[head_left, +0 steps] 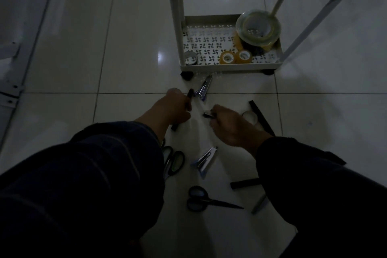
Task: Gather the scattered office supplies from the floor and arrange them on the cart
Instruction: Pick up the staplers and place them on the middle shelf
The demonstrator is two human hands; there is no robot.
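Note:
My left hand [174,107] grips a black marker-like stick [190,94], whose ends show above and below the fist. My right hand [230,123] pinches a small dark item [207,115] I cannot identify. Two chrome staplers lie on the floor, one [203,89] just past my left hand, one [206,158] nearer me. Two black scissors lie near me, one pair [173,162] by my left sleeve, the other [201,199] further right. A white cart [228,67] stands ahead, its lower shelf holding tape rolls [235,57].
A large clear tape roll [258,28] leans on the cart's lower shelf, with a small grey roll [190,57] at its left corner. A white tape roll [250,116] and black strips [261,117] [245,184] lie right of my hand. Glossy white tiles surround everything.

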